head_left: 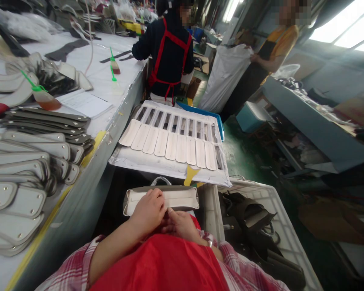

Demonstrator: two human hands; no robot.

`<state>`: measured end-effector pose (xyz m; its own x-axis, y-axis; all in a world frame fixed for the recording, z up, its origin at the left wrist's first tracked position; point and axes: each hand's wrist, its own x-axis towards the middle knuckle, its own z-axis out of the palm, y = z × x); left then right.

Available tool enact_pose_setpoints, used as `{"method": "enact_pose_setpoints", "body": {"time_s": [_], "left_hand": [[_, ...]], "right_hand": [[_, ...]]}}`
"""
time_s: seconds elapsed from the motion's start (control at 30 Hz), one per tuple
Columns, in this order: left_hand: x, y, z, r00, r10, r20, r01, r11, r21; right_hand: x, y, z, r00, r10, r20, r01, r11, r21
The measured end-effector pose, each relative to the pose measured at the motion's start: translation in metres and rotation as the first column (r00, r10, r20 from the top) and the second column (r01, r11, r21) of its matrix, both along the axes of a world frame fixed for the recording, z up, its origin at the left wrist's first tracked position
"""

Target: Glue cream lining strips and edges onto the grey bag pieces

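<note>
A small handbag lies just in front of my red apron, its long white panel facing up. Dark grey sides show along its edges, and a clear-looking loop rises behind it. My left hand lies across the middle of the panel with its fingers curled onto the near edge. Against that same near edge, my right hand is closed with the thumb on top. The two hands meet at the fingertips; whatever sits between them is hidden.
Beyond the bag, a white-covered board carries a row of white strips. Stacked grey-white pieces and a glue bottle occupy the left table. A white crate with dark bags stands right. Two people work farther back.
</note>
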<state>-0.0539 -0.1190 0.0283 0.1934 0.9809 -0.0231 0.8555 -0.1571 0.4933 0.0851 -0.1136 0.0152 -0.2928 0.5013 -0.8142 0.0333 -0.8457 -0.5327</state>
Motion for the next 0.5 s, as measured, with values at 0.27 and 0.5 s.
{"method": "enact_pose_setpoints", "body": {"time_s": [0.27, 0.5], "left_hand": [[-0.056, -0.031, -0.002, 0.997, 0.065, -0.029, -0.058, 0.979, 0.196], [-0.065, -0.046, -0.018, 0.982, 0.180, 0.052, -0.186, 0.970, 0.160]], "right_hand": [[-0.009, -0.002, 0.008, 0.999, 0.004, 0.039, -0.002, 1.000, -0.029], [-0.019, -0.004, 0.009, 0.998, 0.032, 0.049, -0.031, 0.999, -0.033]]}}
